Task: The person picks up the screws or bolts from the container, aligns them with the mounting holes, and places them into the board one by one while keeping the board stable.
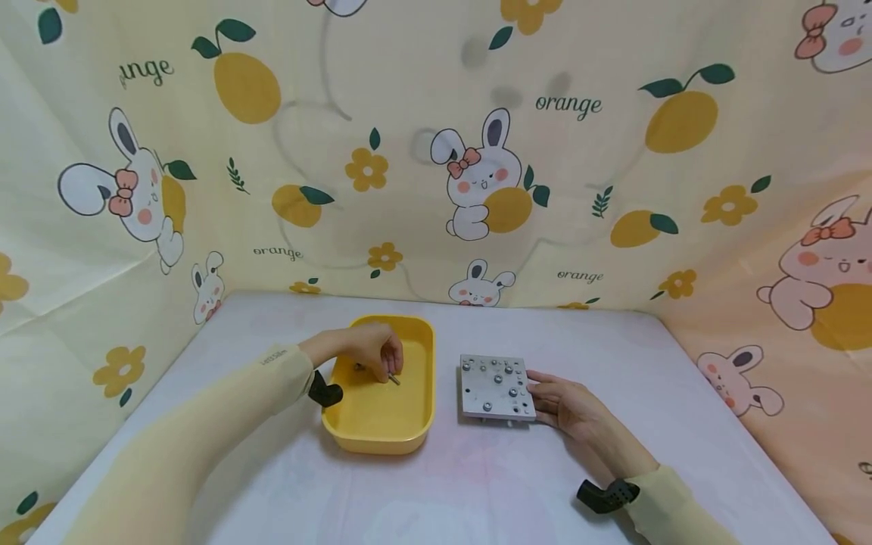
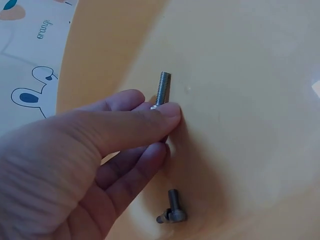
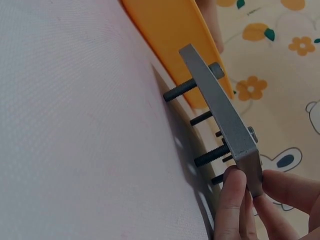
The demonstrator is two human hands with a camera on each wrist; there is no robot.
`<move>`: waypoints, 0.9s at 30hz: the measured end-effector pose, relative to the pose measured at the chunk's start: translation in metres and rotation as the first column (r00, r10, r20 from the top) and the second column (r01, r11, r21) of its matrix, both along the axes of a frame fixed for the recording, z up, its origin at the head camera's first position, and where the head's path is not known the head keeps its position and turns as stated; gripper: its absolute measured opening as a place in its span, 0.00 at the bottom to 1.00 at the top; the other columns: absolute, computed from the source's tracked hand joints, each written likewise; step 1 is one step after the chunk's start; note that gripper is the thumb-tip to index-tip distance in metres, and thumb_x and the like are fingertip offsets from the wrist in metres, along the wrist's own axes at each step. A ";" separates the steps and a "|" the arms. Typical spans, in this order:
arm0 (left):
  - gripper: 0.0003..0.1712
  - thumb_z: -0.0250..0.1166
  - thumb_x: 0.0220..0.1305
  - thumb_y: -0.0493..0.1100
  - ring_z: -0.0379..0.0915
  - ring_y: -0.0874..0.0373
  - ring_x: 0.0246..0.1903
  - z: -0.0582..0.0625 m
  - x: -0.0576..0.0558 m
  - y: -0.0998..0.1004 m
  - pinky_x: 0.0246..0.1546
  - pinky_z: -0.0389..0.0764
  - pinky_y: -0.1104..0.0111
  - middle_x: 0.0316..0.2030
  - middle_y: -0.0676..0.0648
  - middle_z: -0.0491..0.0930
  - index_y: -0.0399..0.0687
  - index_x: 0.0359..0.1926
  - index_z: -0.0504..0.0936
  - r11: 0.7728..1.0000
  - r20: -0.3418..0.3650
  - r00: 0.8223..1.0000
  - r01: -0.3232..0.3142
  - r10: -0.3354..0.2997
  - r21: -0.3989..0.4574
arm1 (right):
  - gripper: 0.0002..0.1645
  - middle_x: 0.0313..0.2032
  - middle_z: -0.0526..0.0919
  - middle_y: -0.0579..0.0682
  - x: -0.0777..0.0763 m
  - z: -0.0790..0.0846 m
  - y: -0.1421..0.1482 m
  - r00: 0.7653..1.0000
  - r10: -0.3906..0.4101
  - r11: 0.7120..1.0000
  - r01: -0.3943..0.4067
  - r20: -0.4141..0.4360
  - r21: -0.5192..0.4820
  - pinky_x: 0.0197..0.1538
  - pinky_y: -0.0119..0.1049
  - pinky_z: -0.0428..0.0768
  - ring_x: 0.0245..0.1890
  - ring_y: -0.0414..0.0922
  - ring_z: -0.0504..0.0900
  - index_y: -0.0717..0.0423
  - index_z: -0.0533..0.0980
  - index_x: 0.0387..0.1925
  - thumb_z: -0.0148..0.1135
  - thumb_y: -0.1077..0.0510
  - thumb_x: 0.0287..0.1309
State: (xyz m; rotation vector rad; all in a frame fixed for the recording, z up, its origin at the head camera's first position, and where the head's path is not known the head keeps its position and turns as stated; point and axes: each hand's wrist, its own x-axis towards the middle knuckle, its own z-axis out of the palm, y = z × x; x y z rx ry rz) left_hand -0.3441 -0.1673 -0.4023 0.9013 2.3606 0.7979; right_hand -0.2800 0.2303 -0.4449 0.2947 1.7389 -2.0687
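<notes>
Head view: a screw [image 1: 394,379] pinched in the left hand [image 1: 373,352], inside the yellow tray [image 1: 381,416]; just beside, a metal plate [image 1: 487,386] gripped at its right edge by the right hand [image 1: 571,407]. Left wrist view: keep the thumb-and-finger pinch with the threaded end free; avoid brushing the loose dark screw [image 2: 177,215]. Right wrist view: brace the plate steadily, sparing the protruding shanks [image 3: 212,156] from knocking the table [image 3: 90,130]; cannot tell whether already touching.

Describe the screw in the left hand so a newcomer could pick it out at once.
On the white table, find the yellow tray. In it, the left hand pinches a silvery screw, its threaded end sticking out. Unlike the darker hardware resting on the tray floor, this screw is held.
</notes>
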 end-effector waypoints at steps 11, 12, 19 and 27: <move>0.11 0.75 0.51 0.29 0.78 0.58 0.30 -0.001 -0.002 -0.002 0.34 0.80 0.68 0.30 0.47 0.84 0.38 0.37 0.85 1.000 0.046 0.999 0.008 -0.009 0.012 | 0.37 0.47 0.85 0.55 0.000 0.000 0.000 1.000 -0.001 1.000 0.001 -0.001 -0.010 0.46 0.42 0.82 0.44 0.49 0.84 0.60 0.64 0.70 0.65 0.63 0.61; 0.11 0.75 0.51 0.30 0.78 0.58 0.30 -0.001 -0.003 -0.002 0.33 0.80 0.68 0.30 0.48 0.84 0.39 0.37 0.85 1.000 0.040 0.999 0.004 -0.005 0.020 | 0.37 0.47 0.84 0.55 0.000 0.000 0.000 1.000 -0.001 1.000 0.001 -0.004 -0.010 0.47 0.42 0.81 0.45 0.49 0.84 0.61 0.64 0.70 0.65 0.63 0.62; 0.09 0.74 0.54 0.33 0.79 0.56 0.35 0.009 -0.001 -0.009 0.40 0.81 0.67 0.32 0.51 0.83 0.40 0.38 0.85 0.987 -0.067 0.995 -0.059 0.070 0.147 | 0.36 0.47 0.84 0.55 0.003 -0.001 0.003 1.000 0.008 1.000 -0.009 -0.015 -0.024 0.49 0.43 0.81 0.46 0.49 0.84 0.61 0.63 0.70 0.64 0.63 0.62; 0.09 0.72 0.59 0.35 0.83 0.52 0.39 0.027 0.021 -0.015 0.44 0.81 0.63 0.36 0.48 0.86 0.38 0.41 0.85 0.916 -0.025 0.984 -0.152 0.174 0.371 | 0.36 0.48 0.84 0.56 0.001 0.001 0.001 1.000 0.018 0.999 -0.018 -0.008 -0.026 0.50 0.43 0.81 0.46 0.50 0.84 0.60 0.64 0.70 0.64 0.63 0.63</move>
